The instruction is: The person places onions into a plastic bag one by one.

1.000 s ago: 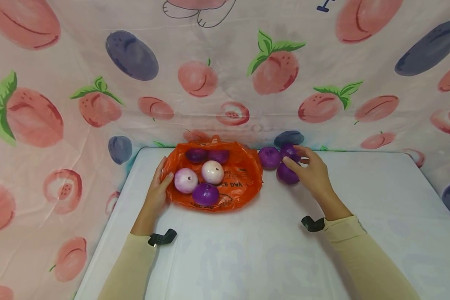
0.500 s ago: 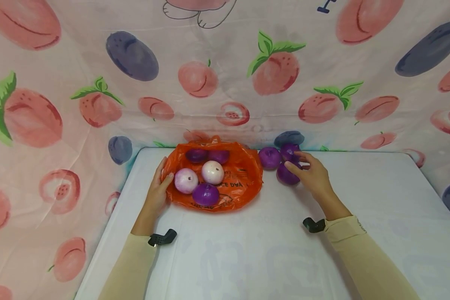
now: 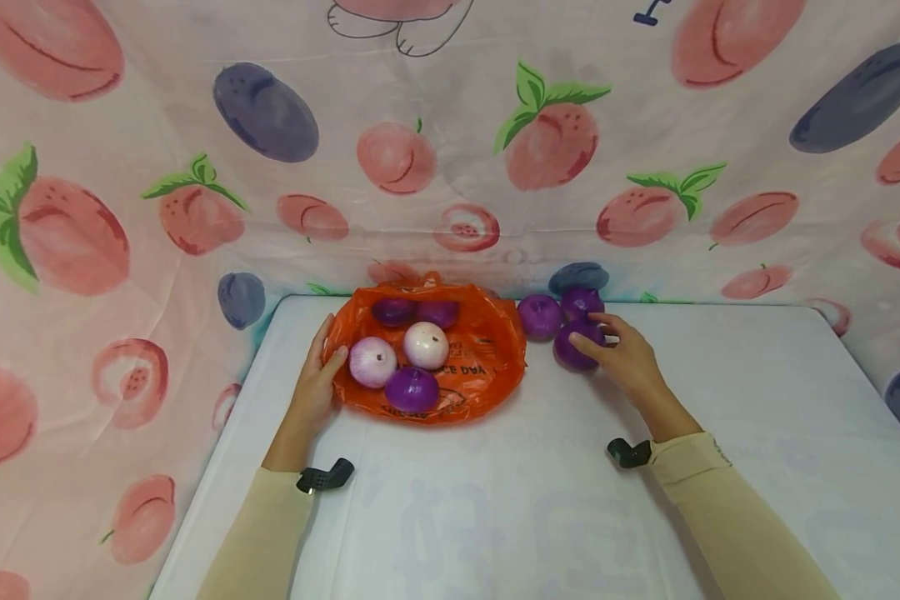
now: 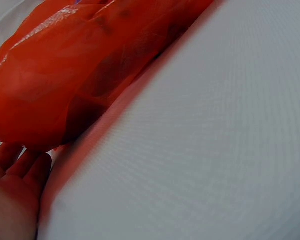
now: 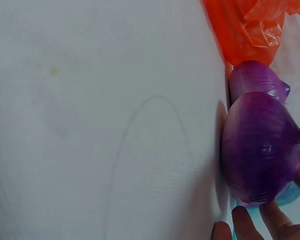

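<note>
An orange plastic bag (image 3: pixel 487 387) with dark print lies spread wide at the back of the table. Inside it are two pale, white-purple onions, a purple onion (image 3: pixel 412 389) in front and two darker ones at the back. My left hand (image 3: pixel 317 385) holds the bag's left rim, thumb on the inner side, fingers outside. Right of the bag, three purple onions sit bunched together. The thumb and fingers of my right hand (image 3: pixel 630 358) are around the nearest red onion (image 5: pixel 262 150), its pointed tip facing up. Part of its right side is hidden by the fingers.
A second onion (image 3: pixel 540 317) stands between the bag and the held one, a third (image 3: pixel 581 302) behind it. The white table (image 3: pixel 495 508) ends at a hanging, fruit-printed cloth (image 3: pixel 450 150). Dark wrist cameras sit on both cuffs.
My right hand has come slightly nearer, from over the rear onion to the nearest one. The left hand, the bag and the onions have stayed in place.
</note>
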Demonstrator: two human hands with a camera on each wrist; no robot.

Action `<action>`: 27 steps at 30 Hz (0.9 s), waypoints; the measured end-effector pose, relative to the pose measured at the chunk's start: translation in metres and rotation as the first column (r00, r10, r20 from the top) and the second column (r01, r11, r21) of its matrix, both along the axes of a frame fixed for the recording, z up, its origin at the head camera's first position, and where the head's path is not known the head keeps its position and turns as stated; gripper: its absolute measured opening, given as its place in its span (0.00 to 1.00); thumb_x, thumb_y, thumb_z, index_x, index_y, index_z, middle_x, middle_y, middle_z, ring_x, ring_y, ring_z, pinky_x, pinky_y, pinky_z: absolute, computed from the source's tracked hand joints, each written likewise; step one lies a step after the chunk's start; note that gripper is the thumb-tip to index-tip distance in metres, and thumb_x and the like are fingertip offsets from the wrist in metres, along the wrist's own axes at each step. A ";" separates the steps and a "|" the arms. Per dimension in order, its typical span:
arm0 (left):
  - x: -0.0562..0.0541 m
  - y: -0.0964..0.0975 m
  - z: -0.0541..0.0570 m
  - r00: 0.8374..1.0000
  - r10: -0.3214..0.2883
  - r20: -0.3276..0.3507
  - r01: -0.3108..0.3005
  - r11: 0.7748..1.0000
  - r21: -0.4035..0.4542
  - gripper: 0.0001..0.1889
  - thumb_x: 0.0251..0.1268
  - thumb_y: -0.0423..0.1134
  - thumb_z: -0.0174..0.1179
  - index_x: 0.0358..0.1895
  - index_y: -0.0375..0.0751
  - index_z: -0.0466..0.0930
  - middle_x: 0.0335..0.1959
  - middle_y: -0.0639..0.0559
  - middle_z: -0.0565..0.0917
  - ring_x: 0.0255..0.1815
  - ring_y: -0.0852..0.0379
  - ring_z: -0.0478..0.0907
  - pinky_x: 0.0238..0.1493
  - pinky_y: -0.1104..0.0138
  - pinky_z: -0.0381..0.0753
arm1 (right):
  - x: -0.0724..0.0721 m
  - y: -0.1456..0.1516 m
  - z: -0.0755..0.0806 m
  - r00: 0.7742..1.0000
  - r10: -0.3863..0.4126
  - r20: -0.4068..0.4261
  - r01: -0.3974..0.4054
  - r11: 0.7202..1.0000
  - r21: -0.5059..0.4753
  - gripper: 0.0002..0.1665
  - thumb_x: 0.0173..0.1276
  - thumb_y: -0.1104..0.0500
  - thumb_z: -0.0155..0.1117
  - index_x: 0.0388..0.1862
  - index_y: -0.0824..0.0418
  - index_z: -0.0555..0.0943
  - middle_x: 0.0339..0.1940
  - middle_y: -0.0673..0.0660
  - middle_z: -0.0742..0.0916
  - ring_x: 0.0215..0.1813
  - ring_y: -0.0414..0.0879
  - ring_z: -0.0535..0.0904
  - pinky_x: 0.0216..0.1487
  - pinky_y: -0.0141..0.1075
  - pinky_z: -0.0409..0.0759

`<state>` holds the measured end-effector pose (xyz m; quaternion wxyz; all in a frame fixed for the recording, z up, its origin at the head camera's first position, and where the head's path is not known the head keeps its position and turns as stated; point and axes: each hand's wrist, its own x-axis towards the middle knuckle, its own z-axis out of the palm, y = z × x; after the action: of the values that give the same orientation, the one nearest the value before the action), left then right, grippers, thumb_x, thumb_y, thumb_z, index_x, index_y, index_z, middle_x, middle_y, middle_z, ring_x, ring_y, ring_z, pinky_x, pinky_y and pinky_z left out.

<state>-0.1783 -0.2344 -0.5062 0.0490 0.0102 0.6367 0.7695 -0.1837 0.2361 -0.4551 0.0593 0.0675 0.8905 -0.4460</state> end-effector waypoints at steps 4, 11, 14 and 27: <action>0.000 0.000 0.000 1.000 0.001 -0.002 -0.001 1.000 -0.005 0.33 0.82 0.42 0.49 0.82 0.69 0.48 0.84 0.57 0.52 0.84 0.52 0.50 0.75 0.68 0.68 | 0.000 0.000 -0.001 1.000 0.012 0.001 -0.012 1.000 0.013 0.49 0.68 0.32 0.66 0.79 0.55 0.65 0.76 0.69 0.71 0.70 0.64 0.72 0.52 0.42 0.84; 0.000 -0.001 -0.001 1.000 -0.003 -0.008 0.003 1.000 -0.020 0.34 0.82 0.43 0.49 0.83 0.68 0.47 0.85 0.58 0.51 0.85 0.52 0.49 0.76 0.67 0.68 | 0.000 0.000 -0.002 1.000 0.023 0.019 -0.023 1.000 0.010 0.48 0.69 0.35 0.67 0.80 0.55 0.64 0.76 0.69 0.71 0.70 0.64 0.72 0.46 0.37 0.85; 0.000 -0.002 -0.001 1.000 -0.004 -0.009 0.004 1.000 -0.014 0.34 0.82 0.43 0.49 0.83 0.68 0.47 0.85 0.57 0.51 0.85 0.51 0.49 0.75 0.67 0.68 | 0.000 0.000 -0.003 0.999 0.026 0.032 -0.026 1.000 -0.001 0.49 0.68 0.36 0.68 0.80 0.55 0.64 0.77 0.69 0.70 0.69 0.64 0.72 0.47 0.38 0.85; 0.000 0.000 0.001 1.000 0.005 0.006 -0.005 1.000 0.004 0.34 0.83 0.41 0.48 0.83 0.65 0.46 0.84 0.58 0.52 0.84 0.52 0.50 0.77 0.65 0.66 | -0.004 0.003 -0.009 0.998 0.042 0.047 -0.043 0.999 0.016 0.47 0.69 0.36 0.67 0.79 0.55 0.65 0.74 0.71 0.72 0.68 0.64 0.74 0.51 0.41 0.86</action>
<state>-0.1786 -0.2341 -0.5056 0.0488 0.0066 0.6350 0.7709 -0.1874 0.2392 -0.4641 0.0891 0.0596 0.8938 -0.4355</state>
